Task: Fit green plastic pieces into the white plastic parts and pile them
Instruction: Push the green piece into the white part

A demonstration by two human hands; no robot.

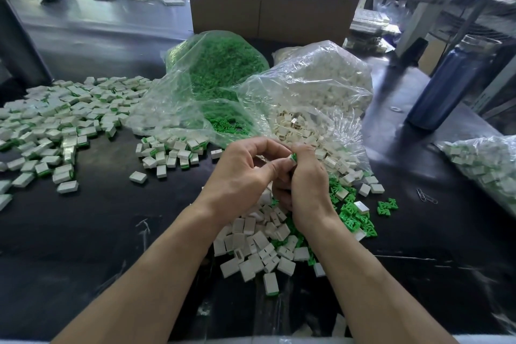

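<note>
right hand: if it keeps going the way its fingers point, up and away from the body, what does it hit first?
Probably the open clear bag of white parts, whose spilled white parts lie just beyond the right hand. Depth is unclear; it may pass above them.

Dim, sharp centre; warped, blurred edges.

Bare counter (111, 232) lies open between the assembled pile (55, 126) at left and the loose parts heap (268, 237); two plastic bags (251, 86) block the rear.
</note>
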